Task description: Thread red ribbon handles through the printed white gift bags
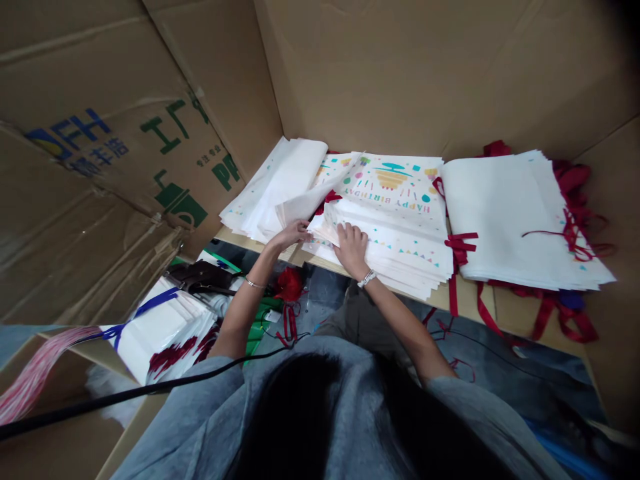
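A pile of white sheets printed with HAPPY BIRTHDAY and coloured shapes (395, 179) lies on the cardboard surface in front of me. Folded white sheets (400, 223) cover its near part. My left hand (294, 235) is at their left edge, its fingers closed at the corner of a sheet. On top of the folded sheets, my right hand (352, 248) presses down with its fingers slightly apart. Between the folds, just beyond my hands, some red ribbon (327, 199) shows. Another white stack (290, 173) lies to the left, partly under a lifted sheet.
A white stack with red ribbons (505, 213) lies at the right. Tall cardboard walls (425, 73) enclose the back and sides. Lower left are bundled white packs (165, 327), a dark bag (200, 275) and pink-white strings (50, 373). A black cable (150, 388) crosses before my body.
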A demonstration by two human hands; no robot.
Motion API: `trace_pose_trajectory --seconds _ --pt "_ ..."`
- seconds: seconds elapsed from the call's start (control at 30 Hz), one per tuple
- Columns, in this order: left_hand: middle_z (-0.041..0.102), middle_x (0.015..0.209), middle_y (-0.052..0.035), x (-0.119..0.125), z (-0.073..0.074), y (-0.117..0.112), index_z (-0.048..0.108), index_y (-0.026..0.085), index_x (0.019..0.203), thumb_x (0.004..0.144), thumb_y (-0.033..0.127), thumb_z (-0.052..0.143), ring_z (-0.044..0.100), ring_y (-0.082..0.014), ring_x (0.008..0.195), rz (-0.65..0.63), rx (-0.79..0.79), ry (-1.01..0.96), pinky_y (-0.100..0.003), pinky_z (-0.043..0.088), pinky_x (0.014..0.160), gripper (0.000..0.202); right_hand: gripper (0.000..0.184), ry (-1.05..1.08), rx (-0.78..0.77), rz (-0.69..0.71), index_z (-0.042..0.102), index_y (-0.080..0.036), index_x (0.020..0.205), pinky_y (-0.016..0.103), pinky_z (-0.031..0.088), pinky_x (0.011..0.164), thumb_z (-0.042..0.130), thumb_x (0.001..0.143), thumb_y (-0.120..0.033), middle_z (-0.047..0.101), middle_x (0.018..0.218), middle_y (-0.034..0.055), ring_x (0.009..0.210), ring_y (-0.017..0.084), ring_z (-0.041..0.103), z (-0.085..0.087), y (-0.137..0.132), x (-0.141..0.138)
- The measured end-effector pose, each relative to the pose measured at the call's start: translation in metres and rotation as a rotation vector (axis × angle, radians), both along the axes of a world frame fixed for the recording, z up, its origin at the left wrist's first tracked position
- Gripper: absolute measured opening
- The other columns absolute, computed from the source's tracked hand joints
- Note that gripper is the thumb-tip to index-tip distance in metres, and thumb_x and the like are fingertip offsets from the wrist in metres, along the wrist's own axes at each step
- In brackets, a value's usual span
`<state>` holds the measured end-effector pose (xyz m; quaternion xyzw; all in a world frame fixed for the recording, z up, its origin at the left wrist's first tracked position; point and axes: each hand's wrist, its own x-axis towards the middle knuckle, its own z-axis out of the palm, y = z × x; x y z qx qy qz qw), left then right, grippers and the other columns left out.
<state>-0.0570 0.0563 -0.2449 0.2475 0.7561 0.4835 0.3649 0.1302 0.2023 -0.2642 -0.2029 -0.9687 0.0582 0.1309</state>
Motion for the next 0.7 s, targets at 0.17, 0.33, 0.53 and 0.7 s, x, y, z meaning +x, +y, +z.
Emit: trace_pose_trajectory --seconds 0.17,0.33,0.53,0.7 --pt "0.065 0.076 -0.0016 0.002 -0.008 -0.01 0.066 0.018 0.078 0.063 0.035 0.091 0.059 -0.0176 0.072 -0.066 -0.285 0.308 -0.026 0.039 0.063 0.033 0.057 0.043 -0.028 -0.004 0.048 -0.013 0.155 0.049 0.032 0.101 0.053 0.103 -0.035 0.05 0.153 0.0223 0.128 0.038 0.043 0.003 0.001 0.002" --pt "0.061 0.068 -0.0018 0.008 -0.013 -0.003 0.063 0.02 0.069 0.067 0.036 0.089 0.058 -0.0199 0.072 0.011 -0.367 0.403 -0.028 0.038 0.063 0.03 0.054 0.059 -0.047 -0.004 0.051 -0.015 0.154 0.049 0.033 0.1 0.05 0.104 -0.035 0.053 0.151 0.0213 0.126 0.038 0.043 0.004 0.002 0.002" --pt "0.055 0.062 0.0005 0.003 -0.012 0.001 0.062 0.018 0.064 0.078 0.031 0.077 0.05 -0.0152 0.062 0.021 -0.223 0.294 -0.026 0.036 0.059 0.023 0.058 0.018 -0.021 0.005 0.047 -0.015 0.157 0.049 0.033 0.101 0.051 0.104 -0.038 0.049 0.154 0.0213 0.129 0.038 0.042 0.002 0.004 0.002" --pt "0.049 0.055 0.0016 0.005 -0.002 0.012 0.055 0.018 0.062 0.082 0.022 0.073 0.046 -0.0108 0.052 0.115 -0.087 0.01 -0.025 0.039 0.057 0.028 0.079 0.058 0.023 0.017 0.044 -0.009 0.157 0.052 0.031 0.104 0.048 0.102 -0.065 0.045 0.156 0.0261 0.131 0.041 0.04 -0.009 0.003 0.002"
